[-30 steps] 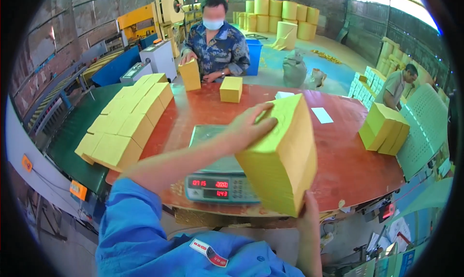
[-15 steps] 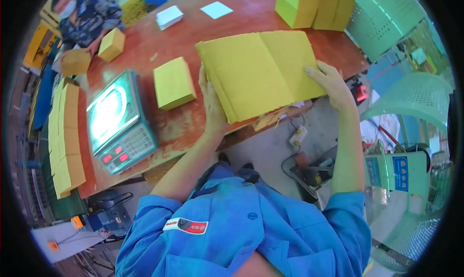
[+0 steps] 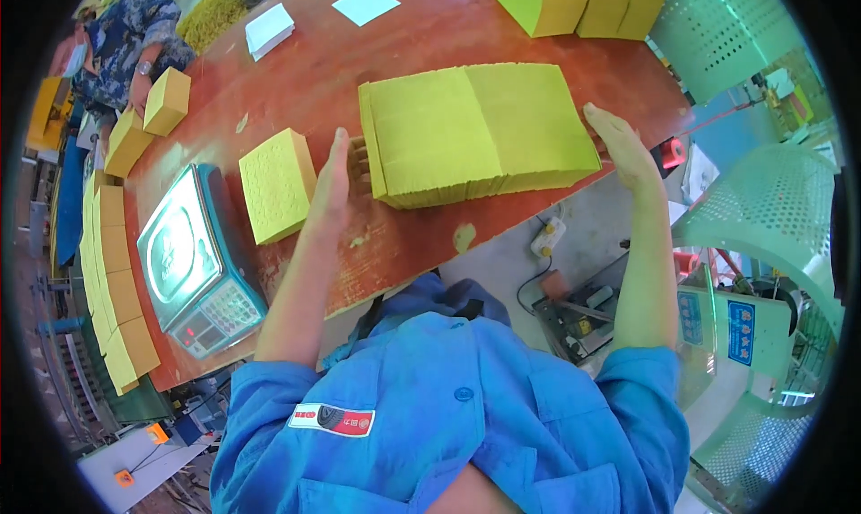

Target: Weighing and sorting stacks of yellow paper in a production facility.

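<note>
A thick stack of flattened yellow cardboard cartons (image 3: 475, 133) rests on the red-brown table, close to its near edge. My left hand (image 3: 332, 187) is upright at the stack's left end, fingers stretched out, partly behind the thumb. At the right end is my right hand (image 3: 623, 151), its fingers straight and a small gap between it and the cardboard. Neither hand grips anything. Left of my left hand stands a closed yellow carton (image 3: 276, 187), and beyond it a digital weighing scale (image 3: 184, 236) with a bare shiny pan.
Yellow cartons (image 3: 117, 281) line the table's left edge. At the far left, a co-worker has a hand near small cartons (image 3: 168, 101). Taller yellow cartons (image 3: 623, 7) and white paper (image 3: 366, 4) lie at the back. Green perforated metal guards (image 3: 762, 182) stand on the right.
The stack of cartons has come down from my hands onto the table. Both hands have let go and moved outward. The co-worker's hand and small cartons have shifted.
</note>
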Motion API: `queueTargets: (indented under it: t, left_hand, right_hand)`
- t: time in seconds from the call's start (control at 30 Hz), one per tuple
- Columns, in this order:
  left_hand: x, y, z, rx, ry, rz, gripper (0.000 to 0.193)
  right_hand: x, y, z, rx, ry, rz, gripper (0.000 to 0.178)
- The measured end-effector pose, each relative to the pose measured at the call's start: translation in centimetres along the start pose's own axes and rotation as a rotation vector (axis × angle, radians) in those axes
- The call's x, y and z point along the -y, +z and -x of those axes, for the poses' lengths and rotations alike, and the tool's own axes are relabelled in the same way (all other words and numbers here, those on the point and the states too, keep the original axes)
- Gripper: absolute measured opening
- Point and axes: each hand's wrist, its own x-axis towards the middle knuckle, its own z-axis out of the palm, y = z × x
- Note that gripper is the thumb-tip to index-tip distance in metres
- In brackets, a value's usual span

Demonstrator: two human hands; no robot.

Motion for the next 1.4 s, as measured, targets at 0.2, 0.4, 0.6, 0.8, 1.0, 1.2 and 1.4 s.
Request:
queueTargets:
  t: [0.2, 0.4, 0.6, 0.8, 1.0, 1.2, 1.4]
  left_hand:
    - [-1.5, 3.1, -0.6, -0.041, 0.079, -0.361, 0.067]
    - [-2.6, 5.2, 0.6, 0.016, 0.361, -0.507, 0.062]
    - [-0.3, 4.0, 0.9, 0.015, 0.576, -0.473, 0.075]
    - [2.5, 4.8, -3.1, -0.089, 0.529, -0.377, 0.066]
    - [2.0, 5.3, -6.0, -0.068, 0.681, -0.495, 0.076]
    - [0.9, 2.7, -5.1, -0.035, 0.585, -0.331, 0.079]
    - [0.1, 3.4, -6.0, 0.076, 0.38, -0.405, 0.06]
  right_hand:
    - [-0.1, 2.3, -0.8, 0.309, -0.111, -0.444, 0.053]
    - [5.2, 2.3, -1.5, 0.337, -0.467, -0.219, 0.064]
    - [4.8, 2.6, -3.1, 0.339, -0.632, -0.549, 0.08]
    - [1.7, 4.9, -7.2, 0.318, -0.617, -0.386, 0.081]
    - [1.7, 3.8, -8.8, 0.308, -0.554, -0.41, 0.079]
    - [1.1, 3.7, -9.4, 0.326, -0.607, -0.558, 0.082]
    - [1.1, 4.9, -10.6, 0.244, -0.529, -0.505, 0.081]
